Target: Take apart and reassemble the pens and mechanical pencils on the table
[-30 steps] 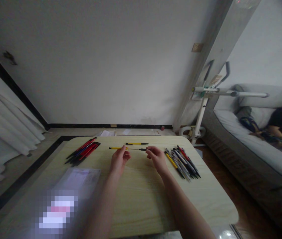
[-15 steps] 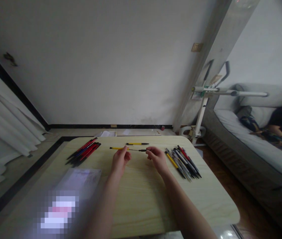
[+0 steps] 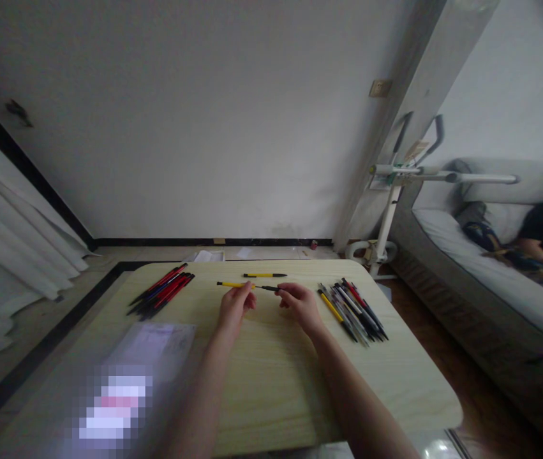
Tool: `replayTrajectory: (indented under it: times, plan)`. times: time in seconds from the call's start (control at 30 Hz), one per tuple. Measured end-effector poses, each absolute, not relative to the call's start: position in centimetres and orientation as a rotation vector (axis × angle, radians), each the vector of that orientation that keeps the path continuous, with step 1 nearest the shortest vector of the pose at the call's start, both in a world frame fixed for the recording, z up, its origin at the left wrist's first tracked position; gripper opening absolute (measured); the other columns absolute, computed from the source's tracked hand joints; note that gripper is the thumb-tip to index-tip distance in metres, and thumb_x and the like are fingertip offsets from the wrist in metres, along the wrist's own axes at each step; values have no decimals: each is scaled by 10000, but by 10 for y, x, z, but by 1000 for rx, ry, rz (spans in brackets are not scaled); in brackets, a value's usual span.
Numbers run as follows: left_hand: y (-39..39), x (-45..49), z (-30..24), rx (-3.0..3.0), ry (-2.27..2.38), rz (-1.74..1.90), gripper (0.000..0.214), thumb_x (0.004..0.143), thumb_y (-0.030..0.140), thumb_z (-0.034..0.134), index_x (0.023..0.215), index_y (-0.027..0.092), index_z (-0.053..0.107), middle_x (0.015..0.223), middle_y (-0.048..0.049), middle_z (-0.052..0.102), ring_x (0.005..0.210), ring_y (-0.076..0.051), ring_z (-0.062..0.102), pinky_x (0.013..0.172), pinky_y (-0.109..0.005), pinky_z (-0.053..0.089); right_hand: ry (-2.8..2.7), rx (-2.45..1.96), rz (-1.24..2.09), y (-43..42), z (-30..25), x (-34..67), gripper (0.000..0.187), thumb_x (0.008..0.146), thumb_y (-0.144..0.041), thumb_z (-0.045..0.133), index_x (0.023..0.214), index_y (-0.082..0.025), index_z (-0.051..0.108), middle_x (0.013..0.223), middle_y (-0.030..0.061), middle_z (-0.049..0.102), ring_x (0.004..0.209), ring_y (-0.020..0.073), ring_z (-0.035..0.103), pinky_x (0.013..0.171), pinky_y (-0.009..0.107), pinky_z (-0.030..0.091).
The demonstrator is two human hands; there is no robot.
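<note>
Table: pale wood-grain top, smooth, matt. Yellow pen over the table's far middle: smooth plastic barrel, slight sheen, black ends. Second yellow pen near the table's far edge: same plastic. Red and black pens on the table's far left: glossy plastic. Mixed pens on its far right: plastic; the grey ones may be metal. Sheet on its near left: thin, translucent, faint gloss. Sofa right of the table: grey cloth. Curtain left of it: white cloth, matt.
</note>
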State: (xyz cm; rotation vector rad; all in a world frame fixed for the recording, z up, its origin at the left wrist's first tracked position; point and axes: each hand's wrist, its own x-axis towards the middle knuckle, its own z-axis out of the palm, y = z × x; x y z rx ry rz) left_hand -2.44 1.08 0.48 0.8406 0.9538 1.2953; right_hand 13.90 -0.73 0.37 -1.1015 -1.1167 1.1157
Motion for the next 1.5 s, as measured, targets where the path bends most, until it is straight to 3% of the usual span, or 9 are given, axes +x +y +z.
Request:
replayTrajectory:
  times: [1.23,1.5]
  plan:
    - [6,-18,4,902,914,1140,363,611,388,662,829,98,648,544,2,527,492,-72,465,482,-195,350,-1144,-1097,1159,-9,4,143,189,655,-258,615,806,-145,624,598,9,620,480,99,530,476,215,401]
    - [6,-19,3,912,921,1125,347,626,384,654,836,108,650,547,5,533,495,-69,464,487,-192,354,-1170,-1056,1191,-8,4,144,205,665,-288,606,814,-146,609,697,38,654,507,99,543,492,215,410]
